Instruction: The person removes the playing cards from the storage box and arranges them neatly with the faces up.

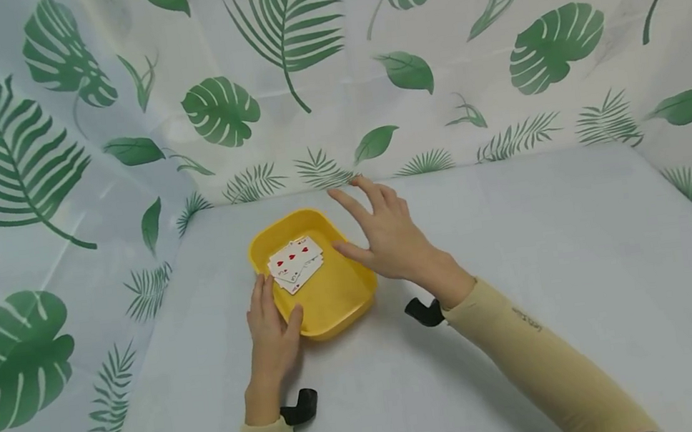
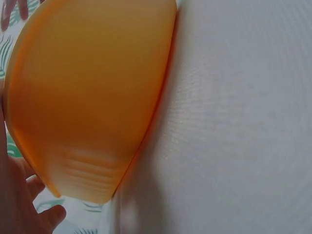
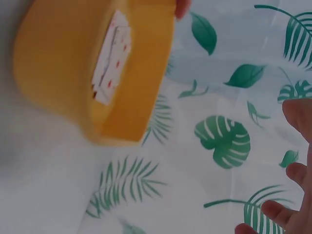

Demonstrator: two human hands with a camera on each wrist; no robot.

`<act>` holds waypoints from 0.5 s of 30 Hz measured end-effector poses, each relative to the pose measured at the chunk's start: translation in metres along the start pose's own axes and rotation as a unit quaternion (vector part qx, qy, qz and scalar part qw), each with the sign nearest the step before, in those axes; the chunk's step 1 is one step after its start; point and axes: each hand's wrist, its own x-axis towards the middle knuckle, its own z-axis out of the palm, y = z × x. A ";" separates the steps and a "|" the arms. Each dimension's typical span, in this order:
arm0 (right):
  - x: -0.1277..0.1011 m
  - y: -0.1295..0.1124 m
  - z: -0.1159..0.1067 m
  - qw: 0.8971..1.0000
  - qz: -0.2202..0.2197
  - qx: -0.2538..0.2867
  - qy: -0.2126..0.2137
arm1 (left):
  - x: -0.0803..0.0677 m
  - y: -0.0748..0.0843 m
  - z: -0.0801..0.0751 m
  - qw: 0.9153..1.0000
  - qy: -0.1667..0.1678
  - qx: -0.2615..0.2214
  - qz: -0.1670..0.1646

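- Seen from the head, twelve o'clock is the far side and the yellow rounded-rectangular plastic-looking basin [image 1: 334, 304] is the dial's centre; it sits upright on the white tabletop [image 1: 539, 257].
- Inside, toward ten o'clock, lies an overlapping pile of white rectangular playing cards [image 1: 296, 269]; the upper one shows red hearts. How many there are I cannot tell. The yellow floor shows bare from three to six o'clock.
- The left hand [image 1: 273, 336] rests against the basin, its extended fingers touching the rim near nine o'clock and its thumb at the rim near seven. The left wrist view shows the basin's smooth outer wall filling much of the picture, with fingertips past the rim.
- The right hand [image 1: 390, 236] hovers near the basin at two o'clock, its fingers spread apart and holding nothing; in the right wrist view they stand apart from the basin, whose cards show over the tilted-looking rim.
- Both arms wear beige sleeves [image 1: 538, 358]. A black curved piece [image 1: 304, 405] shows at the left wrist, between six and seven o'clock, and a matching black piece [image 1: 424, 312] at the right, near four.
- Beyond, around twelve o'clock, hangs a white backdrop printed with green leaves [image 1: 335, 127].
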 end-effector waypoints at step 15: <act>0.068 -0.038 0.047 0.989 -0.004 -0.044 -0.143 | -0.005 -0.002 0.003 1.000 -0.002 -0.020 0.008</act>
